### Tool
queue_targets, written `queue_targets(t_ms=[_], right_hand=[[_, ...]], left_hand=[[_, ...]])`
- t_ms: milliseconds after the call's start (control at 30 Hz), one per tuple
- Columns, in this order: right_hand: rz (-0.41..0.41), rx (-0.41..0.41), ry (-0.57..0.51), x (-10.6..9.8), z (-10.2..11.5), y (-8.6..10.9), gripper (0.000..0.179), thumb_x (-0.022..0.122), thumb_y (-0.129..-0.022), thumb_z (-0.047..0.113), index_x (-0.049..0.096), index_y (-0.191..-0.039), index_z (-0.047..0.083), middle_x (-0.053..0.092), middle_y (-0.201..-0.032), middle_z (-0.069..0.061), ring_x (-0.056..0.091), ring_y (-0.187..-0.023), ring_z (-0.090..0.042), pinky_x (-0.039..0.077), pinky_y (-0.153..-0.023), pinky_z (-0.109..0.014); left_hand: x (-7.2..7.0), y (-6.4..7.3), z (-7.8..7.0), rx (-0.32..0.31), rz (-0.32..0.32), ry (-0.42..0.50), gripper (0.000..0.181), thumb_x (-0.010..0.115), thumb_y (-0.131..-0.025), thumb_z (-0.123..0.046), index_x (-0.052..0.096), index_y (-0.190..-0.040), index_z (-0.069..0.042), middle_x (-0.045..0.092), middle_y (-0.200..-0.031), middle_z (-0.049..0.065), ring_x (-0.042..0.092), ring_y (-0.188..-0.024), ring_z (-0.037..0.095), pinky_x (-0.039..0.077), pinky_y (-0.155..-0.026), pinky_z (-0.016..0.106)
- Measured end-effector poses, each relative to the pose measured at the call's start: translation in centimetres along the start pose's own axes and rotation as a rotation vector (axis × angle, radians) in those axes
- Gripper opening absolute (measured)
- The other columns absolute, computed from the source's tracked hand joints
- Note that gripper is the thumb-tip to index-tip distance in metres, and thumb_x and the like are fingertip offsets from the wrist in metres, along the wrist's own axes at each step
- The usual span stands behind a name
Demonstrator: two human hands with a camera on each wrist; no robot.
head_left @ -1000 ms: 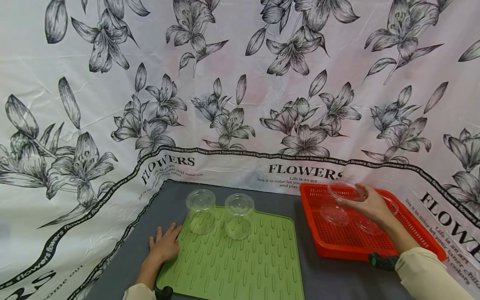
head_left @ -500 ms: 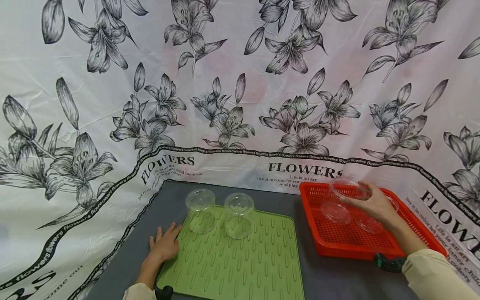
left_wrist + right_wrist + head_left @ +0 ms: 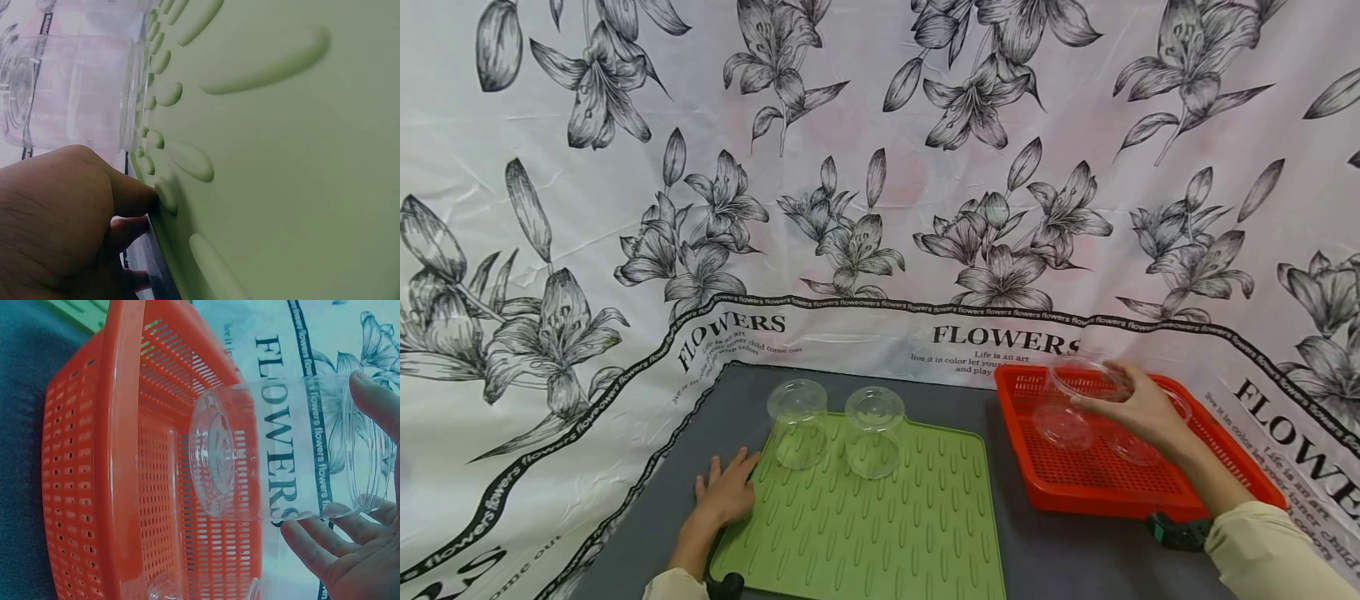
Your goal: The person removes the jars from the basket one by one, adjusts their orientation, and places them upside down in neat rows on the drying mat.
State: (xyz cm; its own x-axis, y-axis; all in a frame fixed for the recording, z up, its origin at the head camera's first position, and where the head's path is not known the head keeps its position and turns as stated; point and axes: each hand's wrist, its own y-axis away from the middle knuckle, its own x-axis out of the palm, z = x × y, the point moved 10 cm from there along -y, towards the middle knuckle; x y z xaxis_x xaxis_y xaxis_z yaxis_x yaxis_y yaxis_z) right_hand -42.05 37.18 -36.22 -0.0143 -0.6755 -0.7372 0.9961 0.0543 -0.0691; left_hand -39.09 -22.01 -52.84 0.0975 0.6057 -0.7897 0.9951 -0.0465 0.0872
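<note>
My right hand (image 3: 1138,408) grips a clear plastic jar (image 3: 281,450) near its rim, thumb on one side and fingers on the other. This jar is mouth up over the red basket (image 3: 1052,498); whether its base touches the basket floor I cannot tell. A second clear jar (image 3: 1135,448) stands in the basket, partly behind my hand. My left hand (image 3: 724,493) rests at the left edge of the green ridged mat (image 3: 925,517), fingers spread. Near the mat's far edge, two clear jars (image 3: 799,425) stand upside down side by side.
A dark grey tabletop (image 3: 951,398) lies under the mat and basket. Behind it hangs a white flower-printed cloth (image 3: 850,333), close to the basket's far side. The basket has raised slotted walls.
The head view has shifted slightly. My right hand stays on the same jar over the basket, with only slight movement. My left hand and the mat jars hold their places.
</note>
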Motion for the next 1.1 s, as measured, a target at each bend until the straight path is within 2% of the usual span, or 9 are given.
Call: queue_targets(t_ms=[167, 333, 433, 867, 1100], right_hand=[[-0.006, -0.019, 0.012, 0.0, 0.6, 0.2, 0.106, 0.071, -0.092, 0.052, 0.010, -0.163, 0.003, 0.025, -0.162, -0.034, 0.044, -0.130, -0.053, 0.052, -0.089, -0.064], [0.002, -0.028, 0.005, 0.0, 1.3, 0.4, 0.106, 0.072, -0.092, 0.052, 0.010, -0.164, 0.006, 0.022, -0.164, -0.032, 0.037, -0.137, -0.058, 0.046, -0.096, -0.072], [0.006, -0.052, -0.010, 0.1, 1.9, 0.6, 0.104, 0.073, -0.092, 0.050, 0.010, -0.165, 0.009, 0.022, -0.164, -0.031, 0.038, -0.138, -0.058, 0.045, -0.097, -0.073], [-0.002, -0.119, -0.004, 0.3, 4.3, 1.5, 0.100, 0.075, -0.091, 0.045, 0.017, -0.164, 0.010, 0.034, -0.159, -0.032, 0.053, -0.127, -0.051, 0.053, -0.093, -0.066], [-0.002, -0.137, 0.021, 0.7, 5.2, 1.6, 0.098, 0.076, -0.090, 0.046, 0.020, -0.163, 0.009, 0.038, -0.156, -0.031, 0.055, -0.125, -0.048, 0.056, -0.089, -0.061]], left_hand=[[0.0, 0.0, 0.0, 0.003, 0.002, -0.009, 0.053, 0.042, -0.103, -0.002, 0.038, -0.156, -0.001, 0.019, -0.166, 0.028, -0.008, -0.148, 0.063, -0.007, -0.112, 0.082], [0.0, 0.0, 0.0, 0.003, -0.001, -0.004, 0.053, 0.042, -0.102, -0.002, 0.038, -0.155, -0.001, 0.019, -0.166, 0.029, -0.008, -0.148, 0.063, -0.008, -0.112, 0.082], [0.0, 0.1, 0.0, 0.005, -0.001, 0.003, 0.053, 0.042, -0.102, -0.001, 0.038, -0.155, -0.001, 0.018, -0.166, 0.029, -0.008, -0.148, 0.064, -0.009, -0.111, 0.082], [-0.1, 0.0, 0.0, 0.004, -0.018, 0.008, 0.053, 0.041, -0.102, -0.001, 0.039, -0.154, 0.000, 0.020, -0.165, 0.029, -0.008, -0.148, 0.064, -0.009, -0.111, 0.082], [-0.3, 0.0, 0.1, 0.014, -0.043, 0.031, 0.054, 0.041, -0.100, -0.002, 0.040, -0.154, 0.000, 0.022, -0.166, 0.027, -0.006, -0.148, 0.064, -0.009, -0.111, 0.083]])
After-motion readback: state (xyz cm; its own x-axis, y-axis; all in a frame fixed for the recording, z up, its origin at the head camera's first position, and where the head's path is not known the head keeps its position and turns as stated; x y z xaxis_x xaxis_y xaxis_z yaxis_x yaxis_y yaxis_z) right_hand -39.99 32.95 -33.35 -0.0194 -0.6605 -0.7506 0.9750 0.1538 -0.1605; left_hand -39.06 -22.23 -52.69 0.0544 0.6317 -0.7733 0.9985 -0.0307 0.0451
